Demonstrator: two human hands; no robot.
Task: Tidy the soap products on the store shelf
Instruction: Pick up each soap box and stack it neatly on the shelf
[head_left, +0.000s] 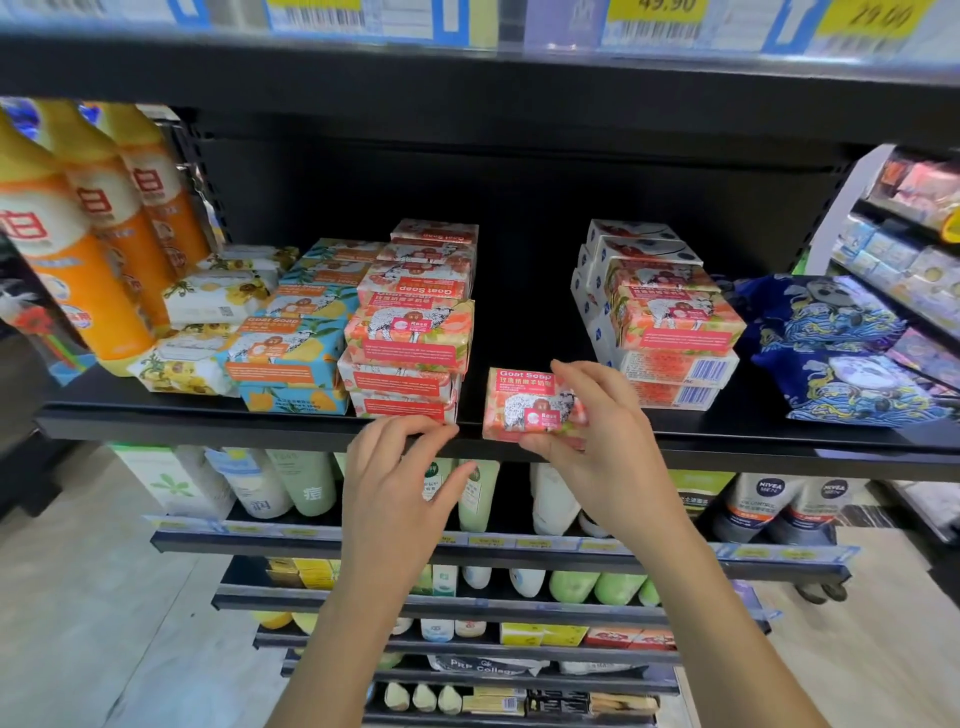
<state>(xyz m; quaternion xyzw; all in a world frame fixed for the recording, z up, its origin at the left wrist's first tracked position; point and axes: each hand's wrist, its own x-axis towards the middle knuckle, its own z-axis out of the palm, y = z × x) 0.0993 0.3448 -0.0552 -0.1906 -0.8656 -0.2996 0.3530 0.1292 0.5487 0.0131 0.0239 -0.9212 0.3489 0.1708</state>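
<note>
Soap box (524, 405) pinched in my right hand (608, 441), long side along the shelf (208, 423); pink stack (410, 358) just left, my relaxed left hand (395, 467) touching its base.

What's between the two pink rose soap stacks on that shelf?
Head view: only the rose soap bar gripped by the right hand, at the front; behind it the shelf is bare.

Illumination is bright and even, falling from above and in front. The shelf recess (519, 208) under the upper shelf lies in deep shadow. The price labels (654, 21) along the top edge are blurred and slightly washed out. Wide-angle distortion tilts the orange bottles (78, 234) at left and bends the side shelving (909, 260) at right. The central soap boxes (410, 332) are moderately sharp, with readable print.
</note>
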